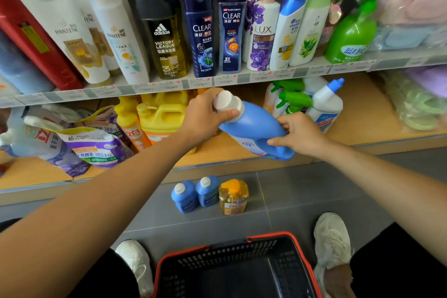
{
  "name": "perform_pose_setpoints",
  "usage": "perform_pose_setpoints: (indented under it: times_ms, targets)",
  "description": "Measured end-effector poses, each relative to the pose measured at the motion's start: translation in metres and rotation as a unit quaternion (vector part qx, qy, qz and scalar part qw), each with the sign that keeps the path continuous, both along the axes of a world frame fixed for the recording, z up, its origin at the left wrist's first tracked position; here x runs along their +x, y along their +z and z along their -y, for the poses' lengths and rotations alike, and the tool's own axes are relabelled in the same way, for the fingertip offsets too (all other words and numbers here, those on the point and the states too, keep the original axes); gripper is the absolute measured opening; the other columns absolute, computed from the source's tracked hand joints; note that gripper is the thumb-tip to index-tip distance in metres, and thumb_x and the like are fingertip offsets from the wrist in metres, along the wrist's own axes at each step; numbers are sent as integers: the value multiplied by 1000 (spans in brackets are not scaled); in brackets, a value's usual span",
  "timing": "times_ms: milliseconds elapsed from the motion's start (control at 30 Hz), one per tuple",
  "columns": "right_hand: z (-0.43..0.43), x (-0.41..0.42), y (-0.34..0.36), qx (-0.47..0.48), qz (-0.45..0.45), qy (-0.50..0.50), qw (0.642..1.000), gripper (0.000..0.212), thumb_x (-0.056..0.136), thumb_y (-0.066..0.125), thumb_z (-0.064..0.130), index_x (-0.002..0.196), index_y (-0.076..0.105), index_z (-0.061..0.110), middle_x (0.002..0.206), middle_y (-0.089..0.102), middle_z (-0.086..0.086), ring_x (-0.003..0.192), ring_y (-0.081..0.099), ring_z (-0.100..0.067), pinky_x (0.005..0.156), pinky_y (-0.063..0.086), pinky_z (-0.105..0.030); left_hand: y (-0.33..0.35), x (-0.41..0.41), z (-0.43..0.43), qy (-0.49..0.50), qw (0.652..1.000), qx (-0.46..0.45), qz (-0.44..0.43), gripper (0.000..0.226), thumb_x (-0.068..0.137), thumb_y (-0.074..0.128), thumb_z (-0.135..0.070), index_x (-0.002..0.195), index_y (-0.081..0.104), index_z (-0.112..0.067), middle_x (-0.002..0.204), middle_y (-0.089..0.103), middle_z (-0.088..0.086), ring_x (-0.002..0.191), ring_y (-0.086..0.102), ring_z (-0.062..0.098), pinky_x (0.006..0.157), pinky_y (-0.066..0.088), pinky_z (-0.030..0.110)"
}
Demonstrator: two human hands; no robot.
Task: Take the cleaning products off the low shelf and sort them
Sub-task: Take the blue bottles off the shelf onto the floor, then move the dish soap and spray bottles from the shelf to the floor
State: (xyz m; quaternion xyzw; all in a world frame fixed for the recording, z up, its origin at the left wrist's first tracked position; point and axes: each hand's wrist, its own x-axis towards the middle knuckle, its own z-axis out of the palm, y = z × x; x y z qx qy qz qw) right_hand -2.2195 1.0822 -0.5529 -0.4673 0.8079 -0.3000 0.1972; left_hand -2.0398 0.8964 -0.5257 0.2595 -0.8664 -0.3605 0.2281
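Blue detergent bottle [254, 128], white cap, built-in handle, pale label, held tilted just above the low shelf [217, 150] edge. Left hand [205, 116] grips its neck below the cap; right hand [300, 133] clasps the base. On the floor [314, 191]: two small blue bottles [196, 195] beside a yellow bottle [233, 197]; basket [167, 264] nearer.

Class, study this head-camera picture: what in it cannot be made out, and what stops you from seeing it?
- Label of the blue bottle: head view, mostly turned away, partly under the right hand.
- The price tags on the upper shelf edge: too small and blurred to read.
- The basket: its near side is cut off by the bottom edge.
- The yellow jug: its right side is hidden behind the left hand.
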Motion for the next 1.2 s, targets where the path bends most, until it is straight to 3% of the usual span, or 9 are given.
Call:
perform_pose_setpoints:
  times_ms: [200, 333, 433, 600, 700, 833, 933, 1033, 1200]
  targets:
    - [37, -10, -37, 13, -28, -40, 999, 28, 73, 88, 14, 81, 66, 0, 81, 69, -17, 79, 65, -33, 68, 48, -41, -27, -21, 15, 49, 998, -25, 15, 48, 83, 80, -38, 123, 61, -20, 117, 68, 1, 106, 60, 24, 85, 52, 40]
    - [51, -15, -52, 25, -2, -51, 998, 28, 72, 87, 8, 92, 69, -4, 90, 71, -21, 88, 67, -37, 77, 54, -47, -39, -24, 19, 66, 997, -34, 19, 47, 84, 79, -39, 122, 61, -20, 114, 69, 1, 100, 61, 24, 78, 49, 34]
    - [55, -20, -60, 27, 37, -58, 997, 34, 73, 86, 3, 102, 69, -5, 102, 72, -23, 99, 67, -39, 86, 54, -54, -42, -25, 20, 58, 997, -40, 16, 49, 85, 78, -39, 128, 61, -20, 118, 70, 2, 103, 63, 24, 84, 54, 41]
    - [57, -22, -64, 47, 90, -79, 992, 64, 71, 90, 11, 126, 56, 5, 125, 64, -14, 114, 62, -33, 97, 52, -51, -42, -26, 16, -6, 999, 49, -3, 63, 89, 76, -23, 146, 49, -17, 138, 61, 1, 119, 59, 13, 104, 50, 39]
    - [63, -18, -61, 15, 133, -86, 987, 95, 71, 92, 27, 149, 39, 20, 138, 51, 3, 127, 51, -21, 102, 48, -43, -41, -22, 16, -37, 996, 82, 6, 68, 91, 75, -18, 151, 44, -17, 143, 58, 0, 126, 57, 15, 100, 51, 28]
    - [70, -15, -64, -64, 197, -125, 970, 62, 74, 89, 27, 127, 56, 26, 115, 63, 14, 114, 61, -20, 84, 51, -26, -46, 2, 34, 25, 996, -60, 56, 52, 91, 72, -20, 141, 57, -20, 136, 64, 1, 124, 58, 22, 98, 50, 35]
    - [78, -13, -70, -104, 196, -168, 961, 48, 76, 88, 26, 115, 60, 29, 102, 68, 13, 104, 66, -21, 86, 57, -38, -51, 30, 55, 65, 970, -202, 115, 48, 88, 71, -22, 135, 61, -17, 132, 65, 8, 121, 54, 30, 97, 44, 39]
    - [96, -10, -80, -123, 179, -226, 950, 53, 77, 86, 30, 123, 60, 21, 114, 69, 0, 106, 65, -27, 94, 54, -48, -58, 49, 66, 56, 940, -275, 193, 57, 87, 72, -30, 140, 57, -16, 147, 53, 10, 132, 44, 37, 102, 43, 50]
    - [131, 3, -93, -138, 125, -362, 913, 70, 87, 76, 23, 149, 45, 14, 142, 57, -13, 129, 54, -30, 108, 43, -38, -69, 66, 67, 15, 915, -323, 241, 74, 89, 70, -35, 154, 39, -18, 165, 26, 9, 151, 24, 36, 117, 31, 51]
